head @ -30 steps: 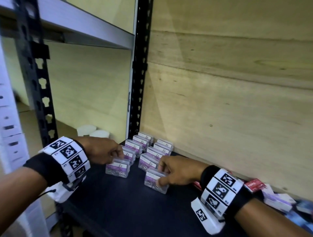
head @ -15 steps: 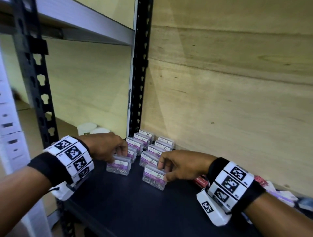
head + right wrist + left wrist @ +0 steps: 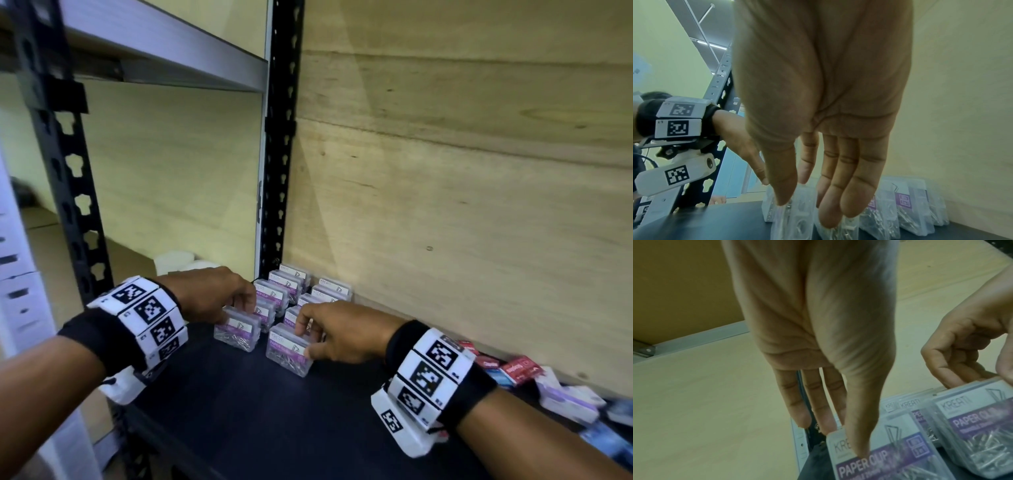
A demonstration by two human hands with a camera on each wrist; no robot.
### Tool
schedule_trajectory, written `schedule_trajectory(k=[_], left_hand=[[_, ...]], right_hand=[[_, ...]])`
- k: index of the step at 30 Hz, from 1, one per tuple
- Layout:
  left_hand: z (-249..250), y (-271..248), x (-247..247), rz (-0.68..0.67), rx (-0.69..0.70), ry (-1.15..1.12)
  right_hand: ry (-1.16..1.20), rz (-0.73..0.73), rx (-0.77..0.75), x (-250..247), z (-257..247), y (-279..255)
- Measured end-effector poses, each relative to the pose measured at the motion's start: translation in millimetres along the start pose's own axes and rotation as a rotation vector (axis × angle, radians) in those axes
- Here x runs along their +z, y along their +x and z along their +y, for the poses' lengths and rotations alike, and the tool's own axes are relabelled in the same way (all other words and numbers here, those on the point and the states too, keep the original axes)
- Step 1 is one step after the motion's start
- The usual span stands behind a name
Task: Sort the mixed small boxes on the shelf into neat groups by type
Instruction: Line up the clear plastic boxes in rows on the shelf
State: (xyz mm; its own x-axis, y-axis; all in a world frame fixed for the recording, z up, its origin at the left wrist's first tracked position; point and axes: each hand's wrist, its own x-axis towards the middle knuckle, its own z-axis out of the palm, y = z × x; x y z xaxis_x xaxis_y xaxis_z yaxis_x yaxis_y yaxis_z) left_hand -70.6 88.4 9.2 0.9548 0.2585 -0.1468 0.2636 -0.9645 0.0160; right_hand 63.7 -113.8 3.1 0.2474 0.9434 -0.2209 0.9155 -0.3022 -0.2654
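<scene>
Fingers of the left hand (image 3: pixel 209 298) pinched one paper-clip box (image 3: pixel 236 331), the right hand (image 3: pixel 337 334) another (image 3: pixel 289 349); both had slid back toward the rows (image 3: pixel 301 291) at centre frame, tightening that group.

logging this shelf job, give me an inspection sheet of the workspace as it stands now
Surface: dark shelf, bare toward the front.
Job's things: clear paper clip boxes standing in two rows at the back left corner; left front box and right front box head the rows.
Clutter: unsorted boxes, red and white ones among them, heaped at the right by the wall.
Grippers: left hand pinches the left front box; right hand pinches the right front box.
Cables: thin black cord by the left wrist unit.
Surroundings: plywood wall, black upright, grey upper shelf.
</scene>
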Motion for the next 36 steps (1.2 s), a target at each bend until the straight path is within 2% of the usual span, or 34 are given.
schedule_trajectory(k=[9,13,18,26,36], left_hand=[[16,-5,-22,0.056,0.042,0.001],[45,2,-40,0.085,0.122,-0.009],[107,21,-53,0.08,0.242,0.017],[247,62,-55,0.035,0.546,0.059],[412,87,-44,-0.033,0.842,0.06]], right_hand=[[-0.059,-0.016,-0.045,-7,5,-19],[-0.053,-0.017,0.014,-13,26,-48],[-0.07,0.016,0.172,-21,73,-105],[-0.026,0.081,0.517,-31,157,-242],[0.042,0.093,0.944,-10,229,-396]])
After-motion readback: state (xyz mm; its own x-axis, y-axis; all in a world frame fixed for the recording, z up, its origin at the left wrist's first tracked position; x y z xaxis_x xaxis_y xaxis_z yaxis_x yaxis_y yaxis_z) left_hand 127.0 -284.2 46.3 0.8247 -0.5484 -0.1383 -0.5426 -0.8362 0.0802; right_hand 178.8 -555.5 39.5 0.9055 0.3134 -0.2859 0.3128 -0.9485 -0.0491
